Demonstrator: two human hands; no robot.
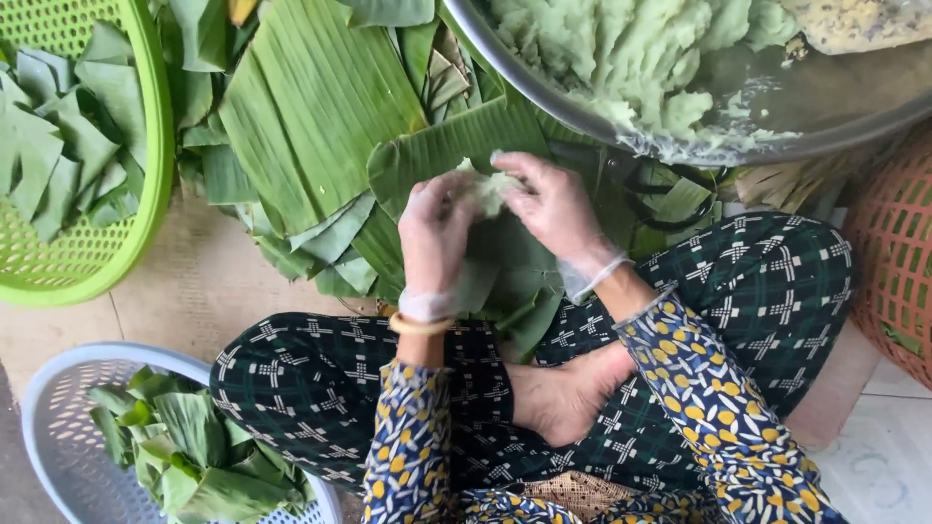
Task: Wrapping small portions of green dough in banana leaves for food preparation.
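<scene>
above the crossed legs in dark checked trousers [320,388], the left hand [434,233] and right hand [555,209], both in thin clear plastic gloves, curl their fingers around a small lump of pale green dough [488,189], pinching it between them over a broad green banana leaf [447,146]. a large metal bowl [777,107] of the same dough sits just beyond, a lime green plastic basket [146,146] of cut leaves to the left, and a pale blue plastic basket [49,427] near the knee.

Daylit floor [194,291] of brown matting beside pale tiles [883,466].
</scene>
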